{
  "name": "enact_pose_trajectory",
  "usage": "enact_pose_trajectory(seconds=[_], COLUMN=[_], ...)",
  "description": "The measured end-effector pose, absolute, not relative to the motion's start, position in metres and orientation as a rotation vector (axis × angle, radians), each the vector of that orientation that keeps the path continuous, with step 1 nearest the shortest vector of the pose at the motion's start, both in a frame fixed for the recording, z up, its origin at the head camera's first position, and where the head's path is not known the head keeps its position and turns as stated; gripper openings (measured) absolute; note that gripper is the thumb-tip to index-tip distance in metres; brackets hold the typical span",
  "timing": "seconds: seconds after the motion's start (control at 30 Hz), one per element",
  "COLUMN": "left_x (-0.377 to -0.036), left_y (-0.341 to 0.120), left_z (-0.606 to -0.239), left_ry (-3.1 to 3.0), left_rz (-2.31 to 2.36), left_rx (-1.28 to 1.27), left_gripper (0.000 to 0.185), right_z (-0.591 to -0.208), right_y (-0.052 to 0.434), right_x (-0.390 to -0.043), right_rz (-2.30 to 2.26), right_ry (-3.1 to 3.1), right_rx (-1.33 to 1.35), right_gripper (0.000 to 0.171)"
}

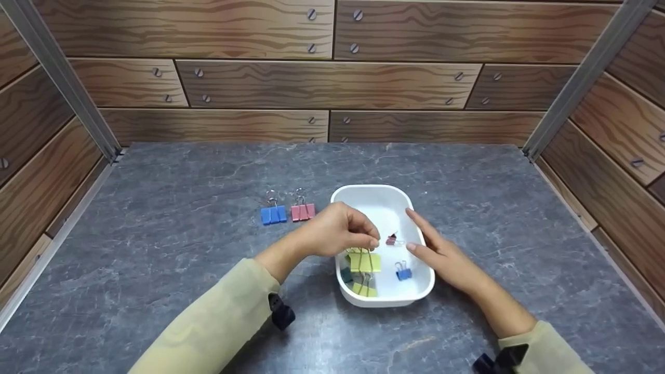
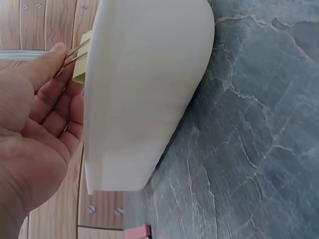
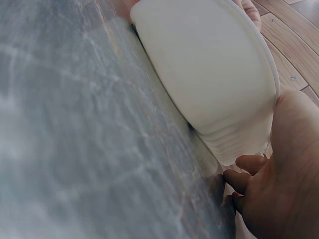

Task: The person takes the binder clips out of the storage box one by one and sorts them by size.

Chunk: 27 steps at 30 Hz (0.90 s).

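Note:
My left hand [image 1: 343,228] pinches the wire handles of a yellow binder clip [image 1: 365,262] between thumb and fingertips, over the left side of a white plastic bin [image 1: 371,193]. In the left wrist view the clip's yellow body [image 2: 82,57] shows at the bin's rim. On the bin's right side my right hand [image 1: 447,259] grips the rim, thumb over the edge and fingers along the outer wall. Inside the bin lie another yellow binder clip [image 1: 364,290], a dark green clip [image 1: 346,275], a small blue clip [image 1: 403,273] and a small dark red clip [image 1: 391,240].
Left of the bin, a large blue binder clip [image 1: 274,215] and a pink binder clip [image 1: 303,212] sit side by side on the grey marbled table [image 1: 182,208]. Wood-patterned panels [image 1: 327,83] enclose the back and both sides.

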<state>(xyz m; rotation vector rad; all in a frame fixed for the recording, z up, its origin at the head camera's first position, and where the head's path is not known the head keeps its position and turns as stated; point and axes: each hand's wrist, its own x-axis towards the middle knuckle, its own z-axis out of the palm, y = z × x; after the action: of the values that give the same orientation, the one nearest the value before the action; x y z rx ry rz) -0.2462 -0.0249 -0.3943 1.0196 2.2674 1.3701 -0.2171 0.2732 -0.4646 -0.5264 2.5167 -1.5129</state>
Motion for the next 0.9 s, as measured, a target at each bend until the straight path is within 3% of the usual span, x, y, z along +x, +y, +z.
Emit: enact_pose_trajectory(seconds=[0.43, 0.9], left_x=[-0.252, -0.257], left_y=[-0.052, -0.123], left_z=[-0.372, -0.362], left_ry=[2.337, 2.554], left_rz=[1.507, 1.532], left_rx=[0.976, 0.783], left_gripper=[0.009, 0.011], right_z=[-0.465, -0.466], right_y=[0.273, 0.274], right_x=[-0.218, -0.218], right_rz=[-1.499, -1.478], right_ry=[2.534, 2.552], right_rx=[-0.521, -0.519], right_gripper=[0.071, 0.071])
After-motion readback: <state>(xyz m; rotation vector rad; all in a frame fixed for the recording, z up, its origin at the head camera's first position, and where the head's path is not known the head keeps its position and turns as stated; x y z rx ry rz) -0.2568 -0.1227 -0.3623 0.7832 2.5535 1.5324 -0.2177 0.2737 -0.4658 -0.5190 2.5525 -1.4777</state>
